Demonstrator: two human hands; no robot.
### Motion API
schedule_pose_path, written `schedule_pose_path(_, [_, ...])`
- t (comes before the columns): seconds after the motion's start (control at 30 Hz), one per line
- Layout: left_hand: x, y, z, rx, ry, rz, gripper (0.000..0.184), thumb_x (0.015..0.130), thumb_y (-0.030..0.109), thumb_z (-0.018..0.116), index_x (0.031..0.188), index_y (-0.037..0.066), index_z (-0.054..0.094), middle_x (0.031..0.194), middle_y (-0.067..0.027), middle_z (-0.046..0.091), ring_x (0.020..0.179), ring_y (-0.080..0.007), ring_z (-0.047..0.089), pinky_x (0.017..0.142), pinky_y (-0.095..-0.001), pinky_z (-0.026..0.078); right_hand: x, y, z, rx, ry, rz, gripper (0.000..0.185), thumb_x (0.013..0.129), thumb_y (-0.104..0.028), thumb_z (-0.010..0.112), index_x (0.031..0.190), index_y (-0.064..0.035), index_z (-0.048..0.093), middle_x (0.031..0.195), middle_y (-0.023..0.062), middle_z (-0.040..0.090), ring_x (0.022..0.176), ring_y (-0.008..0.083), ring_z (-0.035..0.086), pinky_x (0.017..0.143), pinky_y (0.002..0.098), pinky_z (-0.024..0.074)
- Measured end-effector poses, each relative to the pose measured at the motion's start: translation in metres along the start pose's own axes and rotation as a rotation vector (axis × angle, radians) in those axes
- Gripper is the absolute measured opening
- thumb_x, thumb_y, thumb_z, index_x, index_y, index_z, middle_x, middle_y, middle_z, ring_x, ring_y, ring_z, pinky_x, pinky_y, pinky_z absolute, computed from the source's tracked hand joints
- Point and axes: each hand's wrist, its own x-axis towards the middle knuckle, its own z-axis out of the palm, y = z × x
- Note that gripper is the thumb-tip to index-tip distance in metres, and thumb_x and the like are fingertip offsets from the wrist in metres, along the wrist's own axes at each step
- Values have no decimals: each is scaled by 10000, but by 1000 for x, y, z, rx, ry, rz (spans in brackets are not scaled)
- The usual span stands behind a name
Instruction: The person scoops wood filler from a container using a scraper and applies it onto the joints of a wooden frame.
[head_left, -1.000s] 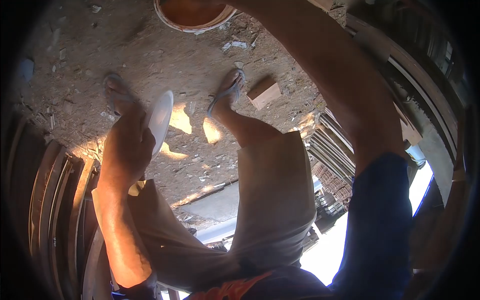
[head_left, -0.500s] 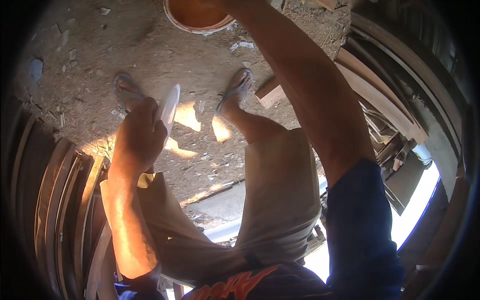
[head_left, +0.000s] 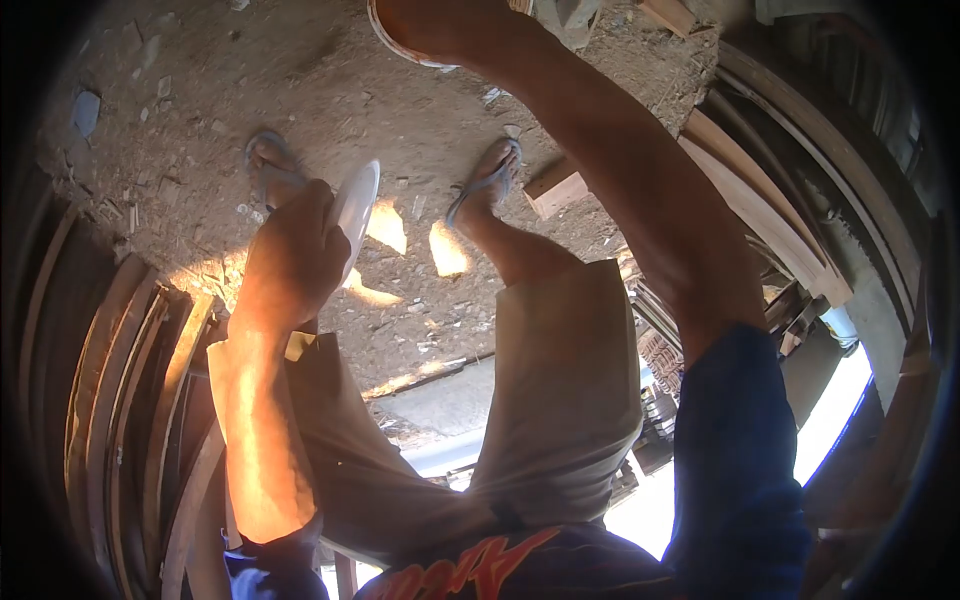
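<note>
My left hand (head_left: pixel 295 250) is closed on the edge of a pale, shallow round dish (head_left: pixel 356 212), which is tilted nearly on edge above my knee. At the top of the view, my right hand (head_left: pixel 440 25) is over a round, white-rimmed container (head_left: pixel 398 48) and covers most of its opening. The fingers of this hand are hidden, so whatever they hold cannot be made out. My feet in sandals (head_left: pixel 487 178) rest on the dirt floor beyond the dish.
Curved wooden pieces (head_left: pixel 95 370) stand stacked at the left. More long boards (head_left: pixel 760 205) lean at the right. A wooden block (head_left: pixel 556 188) lies beside my foot. Scraps litter the dirt floor (head_left: pixel 330 90). A bluish piece (head_left: pixel 86 113) lies at the upper left.
My right forearm has swung leftward, and its hand has come into view over the container. The container now shows less and sits farther right. My left hand still holds the dish, slightly farther right in view.
</note>
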Motion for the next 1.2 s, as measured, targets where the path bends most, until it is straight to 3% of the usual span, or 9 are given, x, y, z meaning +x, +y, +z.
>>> schedule_pose_path(0.07, [1, -1, -1, -3, -6, 4, 168, 851, 100, 533, 1006, 35, 530, 910, -267, 637, 884, -483, 633, 749, -546, 498, -30, -6, -3, -290, -201, -240, 351, 887, -107, 595, 1207, -203, 705, 1110, 104, 717, 920, 244, 728, 740, 397, 619])
schedule_pose_path(0.17, [3, -11, 4, 9, 13, 13, 175, 852, 107, 540, 1013, 38, 533, 922, -261, 643, 890, -472, 644, 754, -542, 502, -59, 33, 7, -164, 76, -167, 327, 902, -137, 588, 1198, -202, 711, 1052, 118, 717, 904, 265, 729, 719, 399, 616])
schedule_pose_path(0.43, [12, 4, -10, -21, -106, -117, 197, 871, 139, 535, 1040, 37, 532, 983, -263, 654, 942, -458, 658, 791, -539, 510, -100, 46, -7, 37, 14, 271, 277, 988, -255, 472, 1080, -67, 654, 947, 214, 692, 876, 383, 698, 783, 522, 560])
schedule_pose_path(0.57, [17, 0, -7, -30, -91, -137, 197, 858, 135, 531, 1020, 22, 533, 968, -268, 641, 954, -465, 638, 819, -530, 499, -78, 37, 3, 95, -141, 222, 286, 989, -250, 463, 1042, -44, 653, 952, 218, 685, 890, 387, 694, 783, 522, 561])
schedule_pose_path(0.83, [14, -2, -10, -45, -57, -109, 179, 858, 138, 530, 986, 13, 522, 930, -261, 634, 932, -461, 634, 796, -529, 488, -46, 27, 19, -112, 9, 17, 163, 839, -100, 605, 942, -18, 700, 938, 170, 698, 961, 339, 703, 792, 452, 597])
schedule_pose_path(0.93, [15, 2, -18, -1, -168, -138, 256, 881, 123, 548, 1112, 12, 555, 1091, -248, 657, 1067, -441, 628, 925, -516, 504, -40, 35, 33, -302, 174, -54, 173, 830, -96, 614, 945, -18, 717, 991, 167, 705, 975, 320, 704, 836, 448, 589])
schedule_pose_path(1.03, [18, 2, -20, 17, -150, -105, 252, 890, 129, 549, 1111, 9, 557, 1093, -247, 657, 1070, -429, 632, 921, -519, 504, -35, 36, 58, 32, 33, 130, 202, 837, -78, 610, 995, -15, 718, 1036, 167, 715, 1003, 315, 700, 874, 454, 575])
schedule_pose_path(1.17, [19, -5, -13, -64, -157, -117, 251, 884, 138, 542, 1097, 8, 557, 1044, -250, 653, 1021, -426, 644, 881, -506, 490, -42, 23, 19, -186, 44, -59, 237, 888, -114, 577, 1062, -6, 695, 1069, 185, 715, 1037, 347, 688, 890, 483, 561])
schedule_pose_path(1.2, [21, -6, -11, -47, -120, -55, 252, 877, 143, 528, 1095, 18, 547, 1001, -253, 644, 972, -428, 653, 810, -510, 507, -40, 21, 21, 35, 64, 235, 244, 895, -111, 568, 1082, -6, 687, 1080, 188, 712, 1034, 355, 688, 885, 477, 565])
